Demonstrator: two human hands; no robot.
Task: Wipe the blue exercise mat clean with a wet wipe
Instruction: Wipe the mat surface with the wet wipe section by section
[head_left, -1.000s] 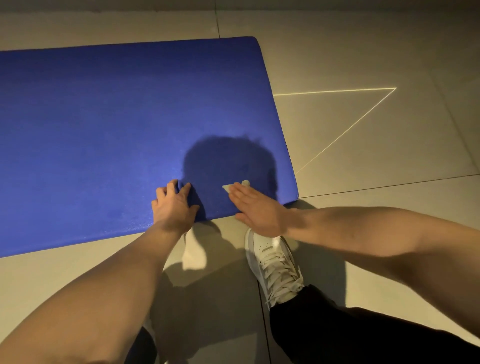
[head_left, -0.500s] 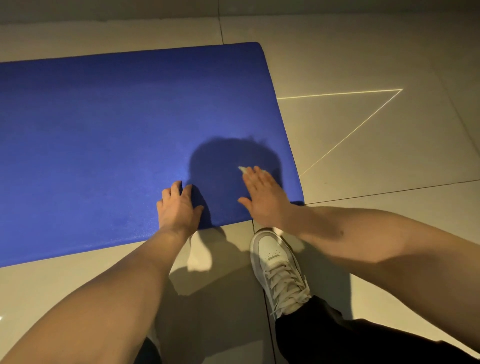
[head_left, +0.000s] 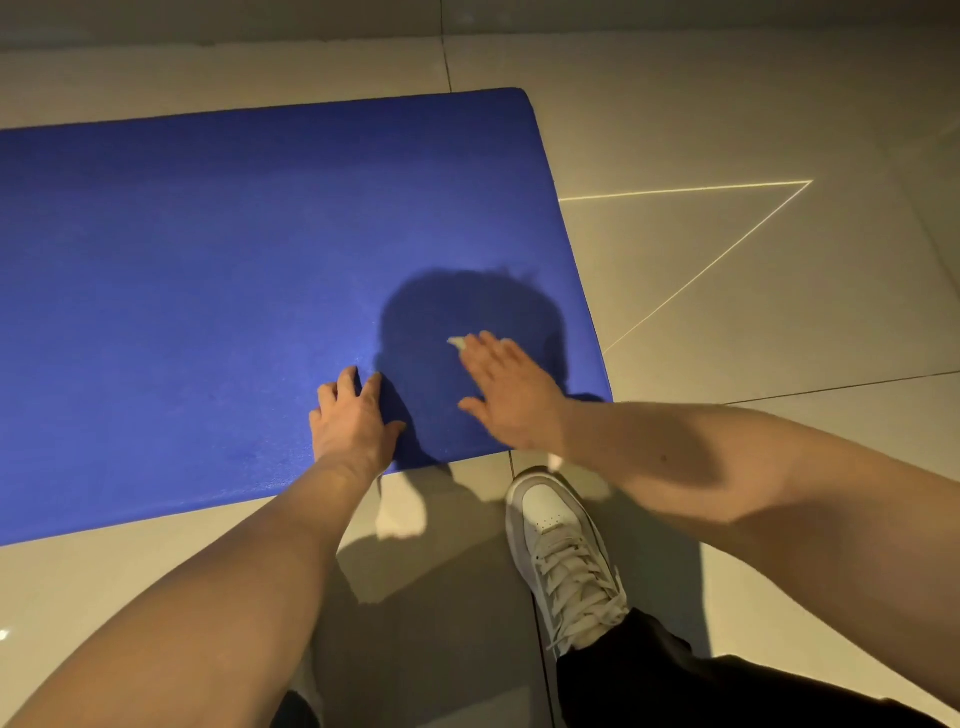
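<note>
The mat (head_left: 208, 260) is laid flat on the floor (head_left: 727, 104). The wipe (head_left: 460, 342) is pinned under the right grip (head_left: 511, 395) near the mat's right end, and only a pale corner is seen past the fingertips. The right grip is spread flat with straight fingers, so the wipe is pressed down rather than clasped. The left grip (head_left: 353, 421) is laid on the mat by the near edge, fingers spread and lightly bent, with nothing held. Because the wipe is not clasped, it could be bunched up or left behind during a stroke, and bare skin would then be dragged over the mat. If the left grip's bracing is eased, the mat could be pushed along the smooth floor or rucked. The long stretch to the left could be missed unless the body is shifted. The shoe (head_left: 561, 545), set just beside the edge, could be trodden onto wiped surface.
</note>
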